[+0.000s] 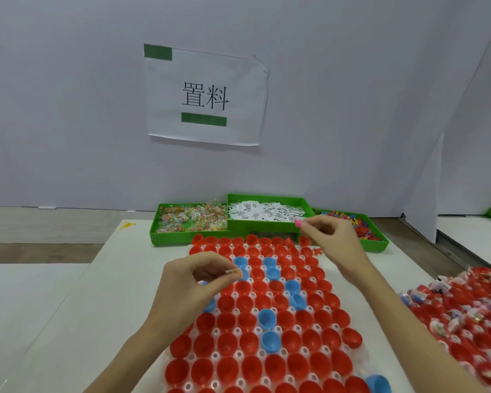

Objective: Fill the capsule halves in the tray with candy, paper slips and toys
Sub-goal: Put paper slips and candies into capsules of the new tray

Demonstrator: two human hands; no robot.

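A clear tray (216, 355) before me holds rows of red capsule halves (227, 344) and a few blue ones (267, 319), all looking empty. My left hand (193, 282) hovers over the tray's left side and pinches a small wrapped candy (234, 272) between thumb and fingers. My right hand (332, 239) is raised above the tray's far right corner and pinches a small pink toy (298, 223).
Three green bins stand at the back: candy (190, 218), paper slips (264, 212), toys (357, 228). To the right lies another tray of filled capsule halves (465, 316). A wall with a paper sign (204, 95) rises behind.
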